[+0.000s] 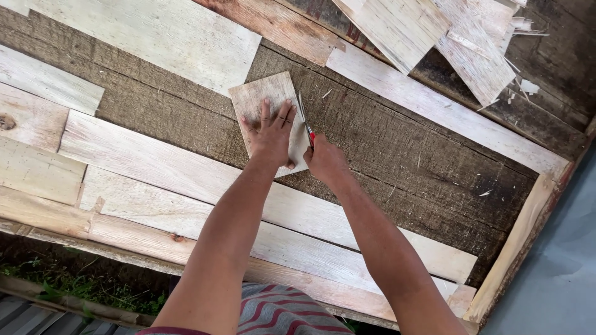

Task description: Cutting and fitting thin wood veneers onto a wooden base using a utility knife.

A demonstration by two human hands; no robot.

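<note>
Left hand (272, 135) flat on the small board (261, 99); knife (305, 121) in right hand (326, 162) just right; veneer offcuts (447, 37) beyond.

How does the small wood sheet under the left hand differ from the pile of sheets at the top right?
The small wood sheet lies single and flat on the dark plank table, pinned by the left hand; the pile of sheets lies loose, overlapped and untouched. The right hand runs a red-handled blade along the small sheet's right edge; nothing cuts the pile. The pile's sheets look larger. Both are thin, pale wood.
</note>
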